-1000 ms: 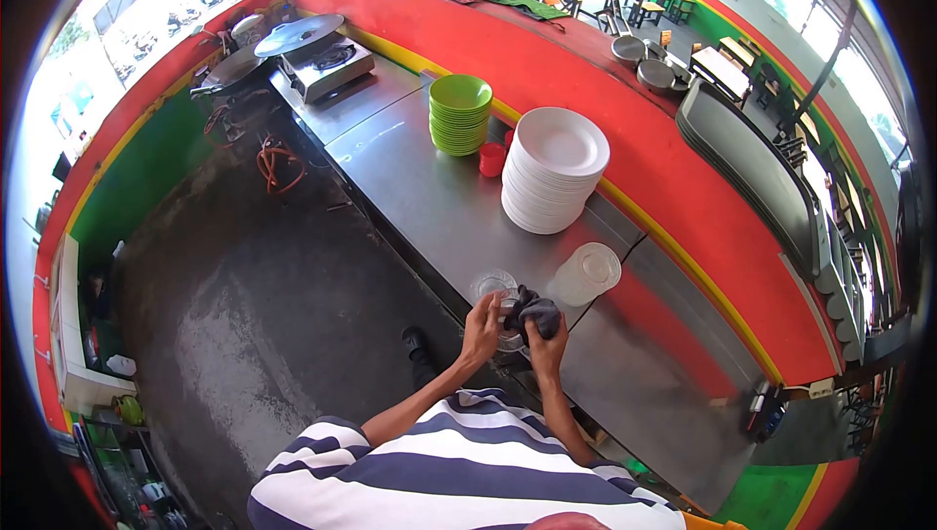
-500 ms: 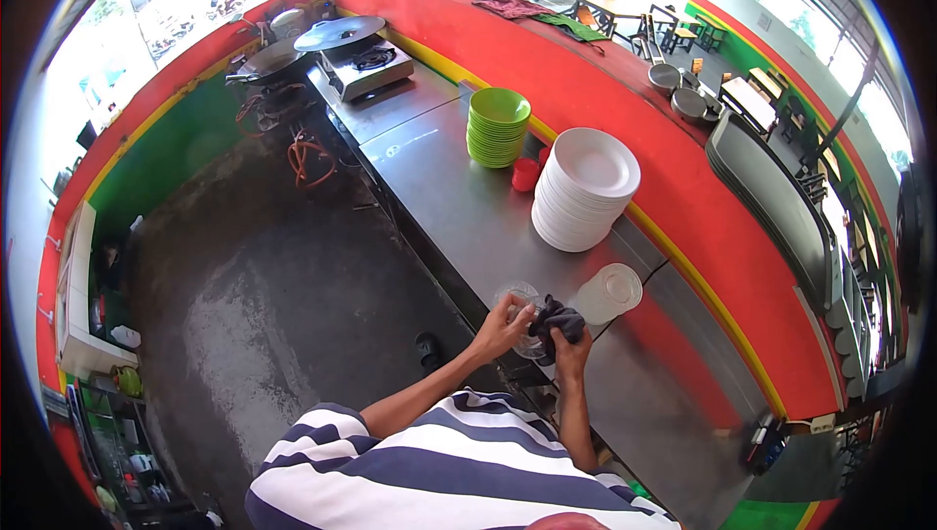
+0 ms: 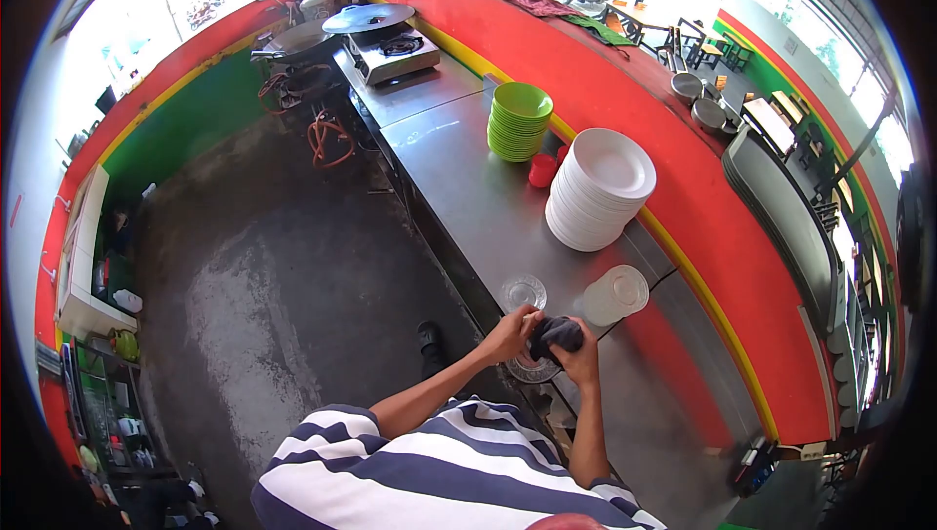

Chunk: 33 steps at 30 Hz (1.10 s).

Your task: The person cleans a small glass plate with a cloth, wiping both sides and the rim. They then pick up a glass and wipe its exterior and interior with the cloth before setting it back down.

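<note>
Near the counter's front edge, a bunched dark cloth (image 3: 554, 337) is between my hands. My right hand (image 3: 580, 356) is closed around the cloth from the right. My left hand (image 3: 508, 335) has its fingers curled in at the cloth's left side; what its fingertips pinch is partly hidden. Below the cloth shows a clear glass dish (image 3: 532, 369), partly covered by my hands. Another clear glass dish (image 3: 523, 292) rests on the counter just beyond my left hand. To the right stands a whitish, translucent stack of round containers or lids (image 3: 617, 294).
Farther along the steel counter (image 3: 439, 164) stand white plates (image 3: 597, 193), green bowls (image 3: 517, 125), a red cup (image 3: 543, 172) and a gas stove (image 3: 395, 57). A red wall (image 3: 683, 164) borders the counter's far side. Metal trays (image 3: 781, 203) lean at the right.
The view has shifted, so the counter things sit farther right. My left hand has drawn back from the far glass dish, which shows more fully. The cloth is now bunched more tightly.
</note>
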Tool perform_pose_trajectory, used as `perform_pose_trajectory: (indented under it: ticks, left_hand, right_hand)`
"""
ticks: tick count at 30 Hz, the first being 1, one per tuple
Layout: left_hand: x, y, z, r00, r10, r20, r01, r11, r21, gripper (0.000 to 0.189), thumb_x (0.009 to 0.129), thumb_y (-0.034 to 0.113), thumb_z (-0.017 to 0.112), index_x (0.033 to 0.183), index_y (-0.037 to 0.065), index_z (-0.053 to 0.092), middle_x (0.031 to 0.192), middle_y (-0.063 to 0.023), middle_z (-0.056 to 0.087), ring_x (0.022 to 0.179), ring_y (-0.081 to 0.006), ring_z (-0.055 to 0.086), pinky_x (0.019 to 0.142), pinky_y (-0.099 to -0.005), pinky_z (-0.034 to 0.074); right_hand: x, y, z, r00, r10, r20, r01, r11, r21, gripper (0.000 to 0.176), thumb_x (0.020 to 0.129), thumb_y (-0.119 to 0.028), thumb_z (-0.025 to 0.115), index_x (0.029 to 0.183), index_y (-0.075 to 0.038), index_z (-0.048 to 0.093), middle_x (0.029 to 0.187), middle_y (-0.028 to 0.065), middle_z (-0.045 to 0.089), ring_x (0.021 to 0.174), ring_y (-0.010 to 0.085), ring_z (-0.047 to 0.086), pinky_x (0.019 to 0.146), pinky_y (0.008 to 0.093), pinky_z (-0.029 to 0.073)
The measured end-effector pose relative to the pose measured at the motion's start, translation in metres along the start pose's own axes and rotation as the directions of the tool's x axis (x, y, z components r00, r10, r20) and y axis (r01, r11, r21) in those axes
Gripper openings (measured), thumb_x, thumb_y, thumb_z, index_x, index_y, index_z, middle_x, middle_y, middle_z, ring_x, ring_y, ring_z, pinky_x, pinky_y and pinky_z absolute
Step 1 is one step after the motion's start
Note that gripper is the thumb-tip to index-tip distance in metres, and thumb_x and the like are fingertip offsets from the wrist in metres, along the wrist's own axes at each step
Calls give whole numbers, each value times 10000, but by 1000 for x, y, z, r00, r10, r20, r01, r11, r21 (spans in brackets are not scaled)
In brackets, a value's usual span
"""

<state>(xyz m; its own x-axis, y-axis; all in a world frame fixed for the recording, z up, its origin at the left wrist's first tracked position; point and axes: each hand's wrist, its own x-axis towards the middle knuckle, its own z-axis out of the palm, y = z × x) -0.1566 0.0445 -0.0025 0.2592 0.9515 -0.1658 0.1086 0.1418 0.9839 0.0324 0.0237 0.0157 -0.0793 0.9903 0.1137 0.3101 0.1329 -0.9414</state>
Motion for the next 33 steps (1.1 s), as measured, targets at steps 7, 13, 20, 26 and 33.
perform_pose_trajectory:
  ticks: [7, 13, 20, 26, 33]
  left_hand:
    - [9, 4, -6, 988, -115, -102, 91, 972, -218, 344, 1051, 319, 489, 1176, 5, 555, 874, -169, 673, 655, -187, 688, 513, -315, 541]
    - [28, 10, -5, 953, -40, -302, -51, 956, -288, 338, 1053, 319, 480, 1106, -9, 540, 844, -153, 681, 594, -174, 670, 479, -314, 573]
    - [27, 24, 3, 919, 1, -395, -183, 888, -423, 400, 1052, 367, 466, 1104, -21, 548, 873, -161, 665, 631, -162, 654, 524, -311, 599]
    - [13, 23, -27, 992, 112, -61, -120, 979, -167, 430, 1057, 359, 473, 1100, -49, 603, 850, -110, 644, 650, -135, 626, 555, -286, 552]
    - [-2, 8, -25, 992, 119, -35, -112, 983, 148, 376, 1058, 275, 472, 1030, -77, 604, 720, -131, 639, 664, -166, 699, 574, -315, 536]
  right_hand:
    - [4, 22, 28, 965, 18, -262, 14, 992, 123, 408, 730, -78, 777, 1087, 7, 599, 967, 90, 649, 907, 190, 613, 867, 330, 485]
    - [16, 2, 48, 901, 9, -435, 56, 989, 137, 228, 815, -73, 726, 996, -17, 598, 939, 50, 626, 872, 166, 586, 844, 307, 466]
    - [25, 6, 63, 852, 46, -522, 107, 959, 261, 193, 828, -25, 691, 1002, -34, 609, 955, 30, 633, 883, 162, 594, 864, 307, 462]
    - [19, 16, 45, 921, 105, -376, 23, 947, 322, 250, 768, -22, 713, 996, -22, 612, 923, 32, 637, 858, 134, 592, 823, 294, 480]
    - [9, 7, 32, 986, -5, -168, 38, 980, 197, 344, 734, -73, 745, 1042, -5, 609, 946, 64, 648, 887, 150, 614, 825, 307, 496]
